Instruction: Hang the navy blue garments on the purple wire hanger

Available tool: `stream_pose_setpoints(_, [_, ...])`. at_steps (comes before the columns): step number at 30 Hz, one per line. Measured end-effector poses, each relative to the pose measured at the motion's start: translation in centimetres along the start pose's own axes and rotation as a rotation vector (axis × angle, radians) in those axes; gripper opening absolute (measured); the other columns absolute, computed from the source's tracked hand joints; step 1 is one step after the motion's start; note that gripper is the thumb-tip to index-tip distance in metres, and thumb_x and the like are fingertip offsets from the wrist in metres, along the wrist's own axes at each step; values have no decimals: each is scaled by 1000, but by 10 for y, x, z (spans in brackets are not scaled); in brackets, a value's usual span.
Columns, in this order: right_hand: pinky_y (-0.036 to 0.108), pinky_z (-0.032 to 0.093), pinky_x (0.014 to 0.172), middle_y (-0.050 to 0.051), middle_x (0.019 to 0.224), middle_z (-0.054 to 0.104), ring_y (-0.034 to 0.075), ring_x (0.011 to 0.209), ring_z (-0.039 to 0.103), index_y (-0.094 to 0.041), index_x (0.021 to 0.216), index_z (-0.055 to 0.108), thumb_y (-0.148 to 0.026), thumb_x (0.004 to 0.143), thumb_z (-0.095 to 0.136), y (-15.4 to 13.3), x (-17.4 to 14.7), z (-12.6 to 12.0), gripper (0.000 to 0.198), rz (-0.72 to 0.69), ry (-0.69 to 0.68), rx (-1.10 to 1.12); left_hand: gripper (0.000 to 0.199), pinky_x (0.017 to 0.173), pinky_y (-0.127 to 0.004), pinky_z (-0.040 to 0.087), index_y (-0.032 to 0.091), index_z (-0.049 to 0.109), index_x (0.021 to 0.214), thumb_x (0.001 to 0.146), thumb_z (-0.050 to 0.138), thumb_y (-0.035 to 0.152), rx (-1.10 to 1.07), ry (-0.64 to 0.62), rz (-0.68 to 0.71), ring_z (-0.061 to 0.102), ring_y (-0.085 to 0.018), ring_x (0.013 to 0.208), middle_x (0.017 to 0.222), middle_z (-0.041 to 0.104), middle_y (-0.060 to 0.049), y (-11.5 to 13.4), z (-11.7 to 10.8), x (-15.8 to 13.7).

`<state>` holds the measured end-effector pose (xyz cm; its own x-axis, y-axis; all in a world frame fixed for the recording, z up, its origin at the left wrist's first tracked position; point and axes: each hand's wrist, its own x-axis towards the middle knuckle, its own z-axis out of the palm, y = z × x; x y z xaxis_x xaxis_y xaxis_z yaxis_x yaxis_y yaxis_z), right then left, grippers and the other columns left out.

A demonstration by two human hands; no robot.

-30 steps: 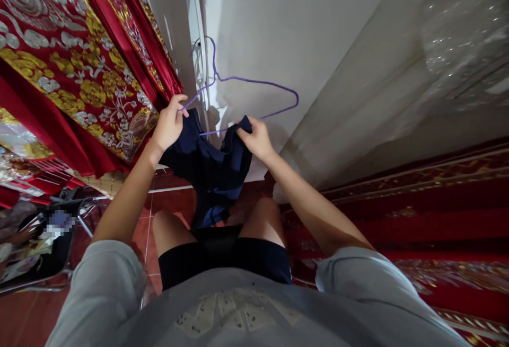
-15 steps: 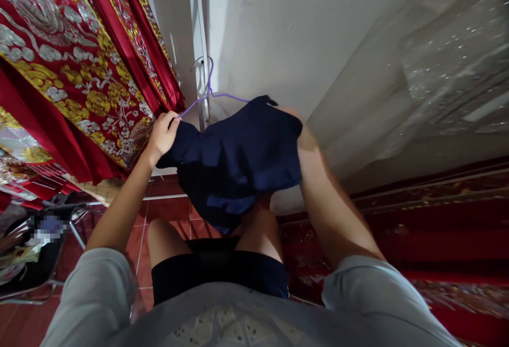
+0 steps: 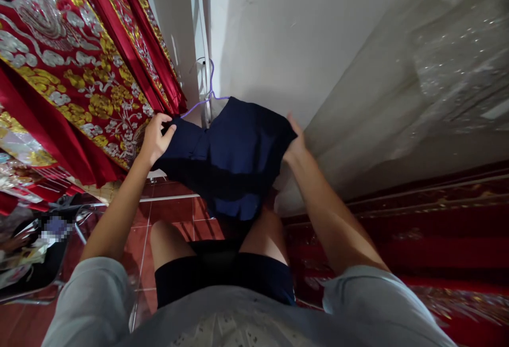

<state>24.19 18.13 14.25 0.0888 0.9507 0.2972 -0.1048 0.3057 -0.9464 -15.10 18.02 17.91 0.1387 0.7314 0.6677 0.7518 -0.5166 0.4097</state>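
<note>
A navy-blue garment [image 3: 238, 151] hangs spread in front of me on a purple hanger [image 3: 212, 79], its hook caught on a white pipe by the wall. With thumb and fingers, my left hand [image 3: 158, 138] pinches the garment's left shoulder, near the hanger's left end. At the opposite shoulder edge, my right hand [image 3: 295, 144] grips the cloth, some of its fingers hidden by fabric. The hanger's right arm mostly disappears under the garment. Folds of the lower part hang down near my knees.
Red drapery [image 3: 99, 87] with gold and silver embroidery hangs to the left. A black folding chair [image 3: 43, 273] bearing assorted items stands at lower left on red floor tiles [image 3: 170, 206]. Clear plastic sheeting [image 3: 449, 71] and red cloth [image 3: 350, 251] are at the right.
The garment's right side has come over the hanger's right arm, covering more of it. My right hand has moved slightly left and now shows at the shoulder edge; earlier the cloth hid it.
</note>
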Motion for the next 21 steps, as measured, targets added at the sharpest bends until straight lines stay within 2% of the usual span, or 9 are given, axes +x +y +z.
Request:
stream_pose_setpoints(3, [34,60,70,4,78,73,19,75,70,-20,86,74,-71,81,71,-9,1,-7,51,127,-77,41,18,95,-37,54,18,66,98,97,56,34,9,6,23,68,-22,97,100,73,-8,9,6,2])
stream_pose_setpoints(6, [29,55,61,1,70,70,18,69,69,-21,79,72,-58,69,86,-25,-2,-3,40,19,-39,-5,29,105,-37,51,18,67,111,103,48,37,-54,33,107,68,-22,111,114,73,-10,36,16,13])
stream_pose_setpoints(10, [32,57,63,1,64,65,22,76,71,-21,70,65,-58,75,80,-40,-14,10,40,-92,74,63,44,122,-45,39,20,59,135,104,48,49,-195,11,213,54,-25,139,145,61,-12,73,19,18])
stream_pose_setpoints(13, [33,58,69,1,69,65,21,80,70,-22,76,65,-60,83,73,-50,-40,21,39,-151,71,56,50,123,-47,38,22,56,139,102,50,55,-427,-41,138,53,-27,142,147,60,-12,87,17,10])
stream_pose_setpoints(15, [31,57,71,0,74,66,18,79,68,-24,84,66,-58,88,70,-57,-66,34,35,-173,-120,-53,51,119,-49,41,22,56,139,103,46,57,-614,-101,-4,59,-27,136,140,65,-12,92,16,2])
stream_pose_setpoints(17, [29,56,74,-1,82,68,16,80,66,-24,91,68,-54,89,71,-61,-93,51,29,-172,-529,-196,50,112,-50,48,19,58,135,105,40,55,-782,-179,-188,66,-26,123,126,70,-13,96,13,-8])
stream_pose_setpoints(19, [31,57,82,2,96,72,17,89,67,-24,102,70,-48,93,69,-57,-110,67,26,-171,-973,-306,45,93,-43,57,16,62,126,105,41,49,-909,-263,-405,71,-21,93,105,72,-12,102,7,-22])
stream_pose_setpoints(20, [32,56,87,4,103,73,18,94,68,-23,107,70,-46,95,67,-52,-114,72,26,-186,-1107,-346,40,79,-36,58,15,63,121,103,45,45,-952,-318,-522,66,-16,74,93,69,-9,105,2,-31])
stream_pose_setpoints(21, [35,55,93,5,109,73,19,99,68,-23,111,69,-44,97,64,-44,-115,75,26,-210,-1151,-378,35,64,-30,53,15,64,118,100,50,42,-979,-384,-635,55,-11,58,82,64,-4,108,-5,-42])
